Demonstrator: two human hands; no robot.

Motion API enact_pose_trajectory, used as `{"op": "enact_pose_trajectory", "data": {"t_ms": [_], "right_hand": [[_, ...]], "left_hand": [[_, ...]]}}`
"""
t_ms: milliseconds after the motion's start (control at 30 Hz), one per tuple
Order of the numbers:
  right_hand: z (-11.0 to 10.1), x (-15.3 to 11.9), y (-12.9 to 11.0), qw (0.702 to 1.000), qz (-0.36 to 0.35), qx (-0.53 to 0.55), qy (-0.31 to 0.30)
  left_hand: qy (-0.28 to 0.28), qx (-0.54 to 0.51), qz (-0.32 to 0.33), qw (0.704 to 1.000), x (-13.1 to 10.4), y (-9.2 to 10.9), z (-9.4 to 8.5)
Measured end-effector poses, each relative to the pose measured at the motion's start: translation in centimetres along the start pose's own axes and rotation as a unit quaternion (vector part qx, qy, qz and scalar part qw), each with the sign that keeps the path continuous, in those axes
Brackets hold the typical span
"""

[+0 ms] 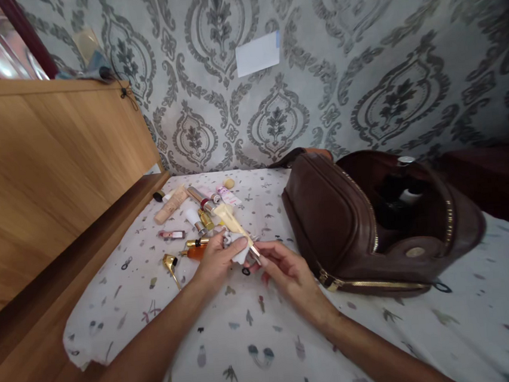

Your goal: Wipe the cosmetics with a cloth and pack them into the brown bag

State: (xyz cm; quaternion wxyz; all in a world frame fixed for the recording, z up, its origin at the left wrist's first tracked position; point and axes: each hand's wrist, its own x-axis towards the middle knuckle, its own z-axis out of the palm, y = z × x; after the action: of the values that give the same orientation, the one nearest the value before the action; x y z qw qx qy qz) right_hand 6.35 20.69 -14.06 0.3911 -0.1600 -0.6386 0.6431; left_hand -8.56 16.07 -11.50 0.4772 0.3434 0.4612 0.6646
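Bunched between the fingers of my left hand (218, 257) is a white wipe or cloth (241, 253). My right hand (286, 266) pinches the lower end of a slim cosmetic tube (254, 251), pale with a shiny pinkish end. The cloth touches the tube's side; the fingers partly hide both. Just beyond the hands is a pale yellow squeeze tube (227, 215); whether it is separate from the slim one is hard to make out. Beside my left hand lies an amber bottle with a gold cap (196, 252), partly covered.
More cosmetics lie beyond: a beige tube (169, 206), a gold bottle (205, 219) and a small pink tube (172, 235). A gold curved item (170, 262) is at the left. An unzipped brown leather bag (329, 220) stands right; a wooden panel (44, 157) borders the left.
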Motion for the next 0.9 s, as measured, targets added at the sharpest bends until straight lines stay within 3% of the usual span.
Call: {"op": "enact_pose_trajectory", "data": {"t_ms": [300,467,667,767,900], "right_hand": [[-0.1,0.0,1.4,0.997,0.009,-0.001,0.073],[0.2,0.0,1.2,0.997,-0.013,-0.022,0.072],[-0.1,-0.1,0.8,0.975,-0.041,-0.178,0.127],[-0.1,-0.2,0.5,0.967,-0.04,-0.221,0.117],[0.0,-0.1,0.2,0.978,-0.02,-0.188,0.09]], "left_hand": [[-0.005,-0.013,-0.051,0.999,-0.5,-0.5,0.7],[0.002,-0.006,-0.042,0.999,-0.4,-0.6,0.6],[0.008,-0.019,-0.046,0.999,-0.4,-0.4,0.8],[0.01,-0.034,-0.056,0.998,-0.4,-0.4,0.8],[0.024,-0.043,-0.054,0.997,-0.2,-0.5,0.6]]}}
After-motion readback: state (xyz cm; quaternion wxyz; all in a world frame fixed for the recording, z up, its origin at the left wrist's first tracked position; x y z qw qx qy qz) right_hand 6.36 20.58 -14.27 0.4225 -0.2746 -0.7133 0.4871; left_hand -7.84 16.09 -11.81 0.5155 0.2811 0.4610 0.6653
